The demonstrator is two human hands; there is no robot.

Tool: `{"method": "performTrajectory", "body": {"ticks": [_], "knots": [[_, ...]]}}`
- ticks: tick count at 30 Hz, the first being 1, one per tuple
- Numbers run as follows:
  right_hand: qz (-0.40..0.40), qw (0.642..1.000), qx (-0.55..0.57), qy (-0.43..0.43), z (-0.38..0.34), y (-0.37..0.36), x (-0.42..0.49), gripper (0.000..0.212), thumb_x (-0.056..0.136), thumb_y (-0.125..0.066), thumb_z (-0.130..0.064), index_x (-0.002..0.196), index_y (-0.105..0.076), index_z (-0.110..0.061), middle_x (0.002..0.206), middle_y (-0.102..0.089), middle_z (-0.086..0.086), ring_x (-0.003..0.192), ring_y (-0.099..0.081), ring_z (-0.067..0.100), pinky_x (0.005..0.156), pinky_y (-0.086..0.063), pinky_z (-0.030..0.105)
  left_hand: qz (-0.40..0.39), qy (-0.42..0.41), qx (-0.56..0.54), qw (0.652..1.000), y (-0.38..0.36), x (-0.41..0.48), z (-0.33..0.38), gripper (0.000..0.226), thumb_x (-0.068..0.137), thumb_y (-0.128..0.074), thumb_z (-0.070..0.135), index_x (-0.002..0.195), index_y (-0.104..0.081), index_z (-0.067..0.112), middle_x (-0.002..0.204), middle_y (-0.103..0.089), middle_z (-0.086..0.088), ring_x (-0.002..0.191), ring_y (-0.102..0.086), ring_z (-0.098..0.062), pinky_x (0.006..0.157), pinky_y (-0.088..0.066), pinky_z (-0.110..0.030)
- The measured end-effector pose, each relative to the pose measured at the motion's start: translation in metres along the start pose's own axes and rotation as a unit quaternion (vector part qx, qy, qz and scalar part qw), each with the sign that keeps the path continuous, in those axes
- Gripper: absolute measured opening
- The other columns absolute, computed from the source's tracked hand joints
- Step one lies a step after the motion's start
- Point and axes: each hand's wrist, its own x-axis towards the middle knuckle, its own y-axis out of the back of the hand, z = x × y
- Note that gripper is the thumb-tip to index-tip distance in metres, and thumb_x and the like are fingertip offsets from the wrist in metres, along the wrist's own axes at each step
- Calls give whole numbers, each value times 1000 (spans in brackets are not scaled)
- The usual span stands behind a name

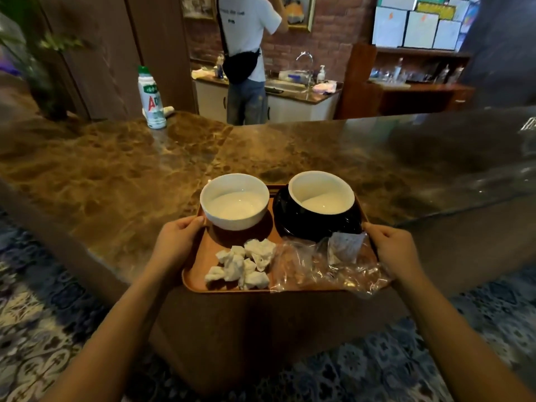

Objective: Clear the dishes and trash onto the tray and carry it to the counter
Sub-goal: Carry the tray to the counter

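Note:
An orange-brown tray (200,265) is over the near corner of the brown marble counter (121,175). My left hand (177,239) grips its left rim and my right hand (391,245) grips its right rim. On the tray stand a white bowl (235,206) at the back left and a black bowl with a white inside (319,204) at the back right. Several crumpled white napkins (243,265) lie at the front left. Clear plastic wrappers (324,265) lie at the front right. I cannot tell if the tray rests on the counter.
A white bottle with a green cap (150,97) stands at the counter's far left edge. Behind the counter a person in a white shirt (246,53) faces a sink (290,85). Shelves with glassware (417,71) are at the back right. Patterned blue floor tiles lie below.

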Motion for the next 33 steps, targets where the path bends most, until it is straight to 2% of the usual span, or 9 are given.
{"method": "performTrajectory", "body": {"ticks": [3, 7, 9, 12, 15, 19, 25, 30, 33], "knots": [[4, 1000, -20, 10, -5, -18, 33, 26, 93, -49, -18, 96, -68, -1, 84, -64, 14, 69, -56, 12, 65, -45, 28, -5, 4, 0, 1000, -3, 40, 7, 26, 92, -49, 24, 70, -62, 28, 76, -66, 0, 75, -64, -14, 65, -53, -29], [8, 997, -66, 31, -8, -36, 77, 34, 93, -47, -19, 85, -68, 7, 82, -67, 26, 72, -61, 34, 62, -45, 32, -26, -6, -9, 1000, -10, 88, 10, 24, 92, -50, 19, 73, -65, 25, 73, -68, -1, 72, -64, -14, 61, -50, -27], [8, 996, -87, 34, -8, -44, 99, 37, 93, -47, -21, 80, -68, 7, 80, -66, 29, 70, -60, 34, 59, -45, 34, -24, -14, 3, 1000, -16, 109, 9, 28, 92, -51, 18, 68, -64, 25, 66, -67, 2, 68, -63, -12, 57, -48, -25], [-1, 994, -109, 32, -5, -54, 130, 40, 94, -46, -22, 77, -65, 8, 77, -65, 30, 62, -54, 26, 53, -39, 29, -18, -26, 46, 998, -27, 138, 7, 29, 93, -48, 18, 69, -63, 24, 70, -66, -2, 66, -61, -12, 55, -46, -24], [6, 990, -139, 38, 1, -61, 160, 42, 94, -46, -24, 71, -64, 7, 73, -65, 28, 62, -57, 33, 56, -42, 33, -11, -45, 133, 990, -39, 167, 5, 29, 93, -46, 20, 76, -69, 13, 73, -68, -8, 69, -64, -19, 60, -51, -32], [12, 975, -213, 62, 9, -69, 193, 43, 94, -45, -24, 66, -61, 4, 65, -63, 21, 65, -58, 33, 56, -41, 36, -3, -72, 252, 965, -51, 199, 5, 30, 93, -45, 21, 81, -68, 7, 78, -68, -9, 71, -62, -21, 63, -48, -35], [12, 941, -324, 99, 16, -76, 222, 36, 93, -44, -23, 64, -56, -6, 61, -55, 7, 62, -55, 27, 56, -36, 30, 8, -143, 418, 897, -59, 234, 2, 28, 93, -43, 23, 92, -67, 8, 89, -71, -14, 75, -61, -25, 61, -45, -32], [1, 915, -385, 116, 20, -80, 235, 34, 95, -41, -26, 67, -54, -12, 60, -49, 2, 58, -47, 21, 50, -28, 28, 30, -173, 462, 869, -65, 242, 0, 28, 92, -42, 23, 96, -67, 13, 90, -72, -14, 80, -64, -30, 64, -51, -35], [-1, 892, -433, 130, 21, -79, 238, 34, 95, -38, -28, 73, -57, -11, 62, -50, 1, 58, -47, 20, 47, -27, 28, 44, -188, 473, 860, -68, 243, -2, 27, 92, -43, 23, 100, -67, 14, 87, -72, -13, 78, -64, -29, 59, -48, -33]]}}
